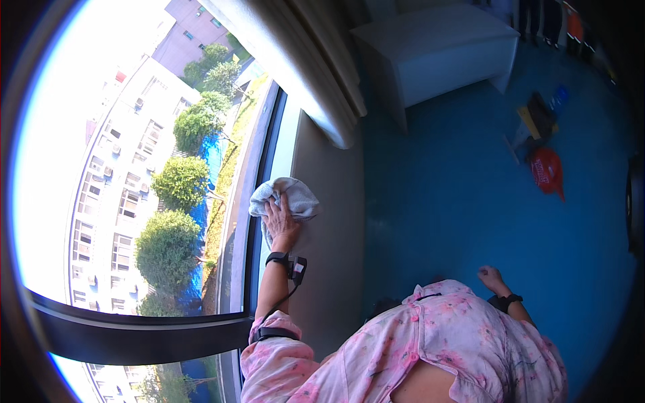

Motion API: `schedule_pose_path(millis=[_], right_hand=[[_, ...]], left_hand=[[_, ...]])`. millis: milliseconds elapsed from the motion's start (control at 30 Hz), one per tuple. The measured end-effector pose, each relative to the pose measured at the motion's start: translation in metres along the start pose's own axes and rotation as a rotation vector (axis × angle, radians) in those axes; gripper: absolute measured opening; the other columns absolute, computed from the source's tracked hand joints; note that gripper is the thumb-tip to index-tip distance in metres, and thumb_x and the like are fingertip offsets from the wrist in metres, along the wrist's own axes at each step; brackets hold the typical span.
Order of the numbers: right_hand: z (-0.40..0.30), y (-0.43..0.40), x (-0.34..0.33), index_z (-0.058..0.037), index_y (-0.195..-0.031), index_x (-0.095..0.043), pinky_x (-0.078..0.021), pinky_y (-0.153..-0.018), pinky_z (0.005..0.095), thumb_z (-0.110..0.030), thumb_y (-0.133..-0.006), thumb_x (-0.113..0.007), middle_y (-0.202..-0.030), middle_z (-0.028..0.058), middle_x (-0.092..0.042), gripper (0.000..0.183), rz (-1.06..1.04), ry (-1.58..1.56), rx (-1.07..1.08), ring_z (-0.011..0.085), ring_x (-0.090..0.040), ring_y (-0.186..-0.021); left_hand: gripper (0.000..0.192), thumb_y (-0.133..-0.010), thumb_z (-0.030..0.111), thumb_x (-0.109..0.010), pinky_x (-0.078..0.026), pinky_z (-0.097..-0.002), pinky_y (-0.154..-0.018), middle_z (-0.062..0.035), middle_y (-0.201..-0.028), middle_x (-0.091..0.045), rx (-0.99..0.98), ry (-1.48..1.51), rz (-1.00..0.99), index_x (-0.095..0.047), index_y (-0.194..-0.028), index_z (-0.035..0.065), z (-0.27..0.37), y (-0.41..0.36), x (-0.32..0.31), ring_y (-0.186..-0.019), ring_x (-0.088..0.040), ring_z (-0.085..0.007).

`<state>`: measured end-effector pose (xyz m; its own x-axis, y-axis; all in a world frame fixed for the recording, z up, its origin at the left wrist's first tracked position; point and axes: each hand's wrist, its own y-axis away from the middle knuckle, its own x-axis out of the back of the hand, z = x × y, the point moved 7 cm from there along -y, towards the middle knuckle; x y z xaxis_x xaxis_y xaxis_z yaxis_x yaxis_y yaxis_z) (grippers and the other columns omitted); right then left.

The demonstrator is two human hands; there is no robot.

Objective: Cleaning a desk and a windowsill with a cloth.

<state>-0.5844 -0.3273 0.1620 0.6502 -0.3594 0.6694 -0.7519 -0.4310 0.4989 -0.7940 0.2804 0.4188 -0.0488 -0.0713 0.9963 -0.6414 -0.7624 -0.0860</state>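
My left hand [281, 226] presses on a crumpled light grey cloth [297, 199] at the window's lower edge. Its fingers are slightly spread over the fabric, and part of the cloth hangs below the palm. Beneath it, the cloth lies across the inner edge of the dark window frame [250, 262] and the pale sill [282, 151]. My right hand [491, 279] is beside my body, over the blue floor, well away from the cloth. Its fingers look curled, and nothing shows in them.
A pale curtain [322, 90] hangs at the far end of the sill. Beyond it stands a white table [453, 50]. A red plastic bag [545, 171] and a dustpan-like item [529, 121] lie on the blue floor [453, 201]. Several people's legs [552, 20] show at the far edge.
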Motion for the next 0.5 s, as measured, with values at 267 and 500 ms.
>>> schedule_pose_path(millis=[267, 500], right_hand=[[-0.094, -0.178, 0.066, -0.0034, -0.106, -0.063, -0.05, -0.08, 0.036, -0.025, -0.08, -0.064, -0.096, 0.0144, -0.067, 0.034, 0.065, -0.1, 0.137, 0.0273, -0.064, -0.09], [-0.037, -0.127, 0.013, -0.0019, -0.102, -0.064, -0.0496, -0.079, 0.0369, -0.03, -0.079, -0.064, -0.096, 0.015, -0.066, 0.037, -0.159, 0.054, -0.021, 0.03, -0.063, -0.089]], left_hand=[[0.091, -0.065, 0.02, -0.075, -0.019, -0.0539, -0.108, -0.0227, -0.143, -0.028, 0.047, -0.032, 0.065, -0.026, -0.141, 0.0143, 0.015, -0.126, 0.002, -0.133, -0.023, -0.0414], [0.091, -0.065, 0.022, -0.076, -0.022, -0.0557, -0.106, -0.0239, -0.141, -0.028, 0.02, -0.062, 0.084, -0.026, -0.14, 0.0127, 0.022, -0.136, 0.007, -0.132, -0.025, -0.0428]])
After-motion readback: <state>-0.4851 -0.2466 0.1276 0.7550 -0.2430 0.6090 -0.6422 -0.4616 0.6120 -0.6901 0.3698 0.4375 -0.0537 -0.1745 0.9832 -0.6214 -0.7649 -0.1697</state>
